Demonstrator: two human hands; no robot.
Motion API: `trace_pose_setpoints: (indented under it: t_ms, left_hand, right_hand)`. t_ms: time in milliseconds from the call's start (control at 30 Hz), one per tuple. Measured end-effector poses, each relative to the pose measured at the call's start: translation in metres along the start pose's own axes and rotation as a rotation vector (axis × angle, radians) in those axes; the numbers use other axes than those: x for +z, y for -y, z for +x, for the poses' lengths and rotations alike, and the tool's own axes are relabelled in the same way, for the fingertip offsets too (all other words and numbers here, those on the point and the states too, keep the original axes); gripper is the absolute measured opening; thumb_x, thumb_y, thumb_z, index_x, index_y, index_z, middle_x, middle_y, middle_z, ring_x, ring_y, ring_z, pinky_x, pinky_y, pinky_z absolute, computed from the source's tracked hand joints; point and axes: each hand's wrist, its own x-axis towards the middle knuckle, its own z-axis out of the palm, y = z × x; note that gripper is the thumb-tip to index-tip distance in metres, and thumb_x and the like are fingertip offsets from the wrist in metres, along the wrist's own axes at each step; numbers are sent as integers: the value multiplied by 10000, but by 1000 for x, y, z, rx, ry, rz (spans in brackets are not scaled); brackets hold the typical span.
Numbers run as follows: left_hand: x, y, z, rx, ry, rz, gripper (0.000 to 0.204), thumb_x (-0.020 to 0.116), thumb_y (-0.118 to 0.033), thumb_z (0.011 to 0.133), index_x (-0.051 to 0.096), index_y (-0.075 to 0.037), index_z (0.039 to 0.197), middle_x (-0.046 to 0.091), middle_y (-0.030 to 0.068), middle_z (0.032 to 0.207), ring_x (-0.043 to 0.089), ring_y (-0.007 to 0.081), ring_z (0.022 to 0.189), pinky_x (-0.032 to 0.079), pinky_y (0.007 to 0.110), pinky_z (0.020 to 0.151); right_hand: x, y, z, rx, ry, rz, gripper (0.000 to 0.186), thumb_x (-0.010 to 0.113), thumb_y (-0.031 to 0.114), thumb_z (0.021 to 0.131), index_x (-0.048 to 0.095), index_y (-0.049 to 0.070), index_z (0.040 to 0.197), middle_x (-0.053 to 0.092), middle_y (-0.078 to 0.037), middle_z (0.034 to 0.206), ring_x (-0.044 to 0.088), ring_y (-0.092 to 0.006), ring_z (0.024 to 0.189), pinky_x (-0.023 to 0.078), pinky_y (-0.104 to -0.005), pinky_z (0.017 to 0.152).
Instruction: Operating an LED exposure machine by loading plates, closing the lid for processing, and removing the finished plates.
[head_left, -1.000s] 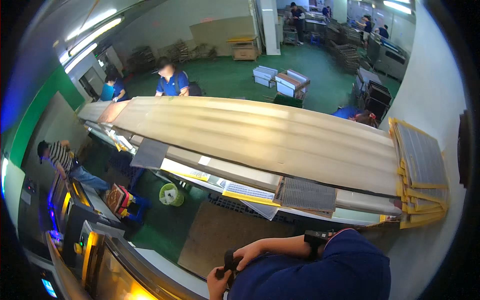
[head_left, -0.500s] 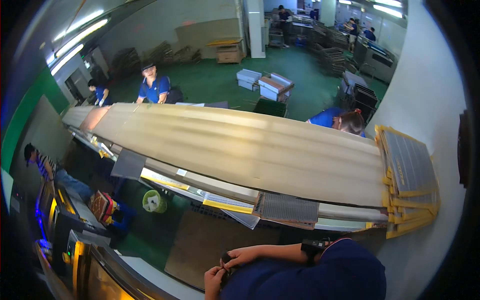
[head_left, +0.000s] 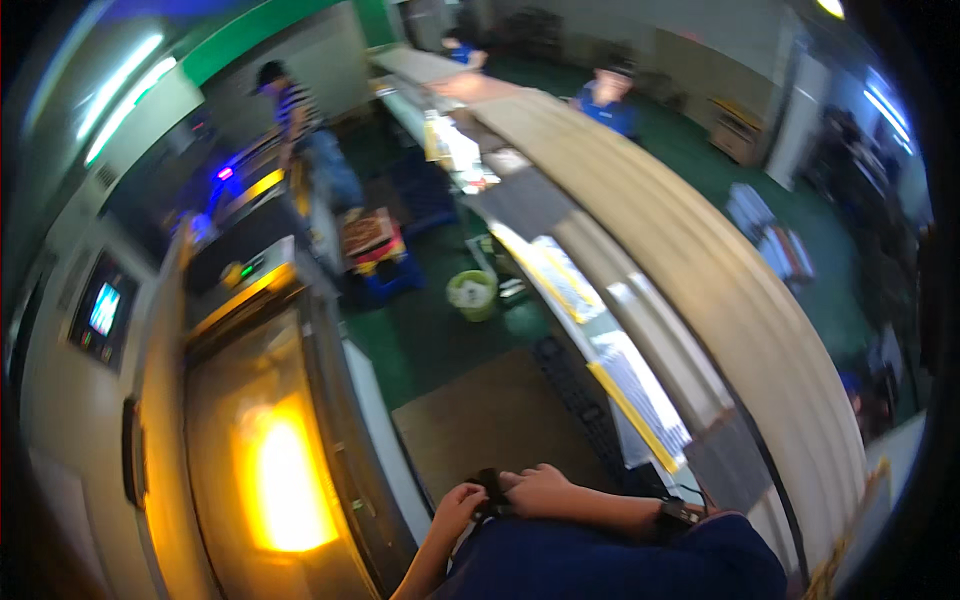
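My left hand [head_left: 457,510] has curled fingers on a small black object [head_left: 489,487] at the front of my dark blue shirt, near the lower middle. My right hand [head_left: 535,490] rests against the same object from the right, fingers bent round it; a dark device is strapped to that forearm. What the black object is, I cannot make out. To my left lies a machine bed [head_left: 220,470] glowing bright yellow, with a small lit screen [head_left: 105,308] on the wall panel beside it. The picture is slightly blurred.
A long bench topped with beige boards [head_left: 680,240] runs diagonally right, printed sheets [head_left: 640,395] along its lower shelf. A green bin [head_left: 470,295] and brown mat [head_left: 470,420] lie on the floor. A striped-shirted worker [head_left: 295,115] stands by machines; blue-shirted co-workers [head_left: 600,105] are beyond the bench.
My view has swung left toward the glowing machine, so the bench now runs steeply away from me. My hands remain together on the black object at my waist.
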Motion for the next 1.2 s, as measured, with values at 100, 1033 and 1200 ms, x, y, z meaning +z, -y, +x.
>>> trace_pose_setpoints:
  t_ms: [100,1033,1200]
  left_hand:
    - [-40,4,18,-56,35,-168,277,567,-277,951,650,-24,1026,675,40,926,617,124,843,483,260,755]
    - [-184,60,69,69,-333,-403,120,671,-88,886,615,-4,951,673,51,797,622,107,698,483,245,648]
    - [-190,50,62,53,-171,-295,134,673,-94,885,610,-4,963,670,73,843,615,111,684,483,247,641]
  right_hand:
    - [-37,21,27,11,28,-2,361,534,418,897,678,175,1122,470,-120,1415,613,-289,1112,479,-447,920]
    - [-103,46,177,-406,90,625,232,682,247,884,711,55,1012,649,-135,1166,590,-285,1137,452,-399,983]
    - [-115,18,155,-212,-77,984,137,699,105,867,716,44,990,682,-96,1103,651,-220,1025,513,-333,883]
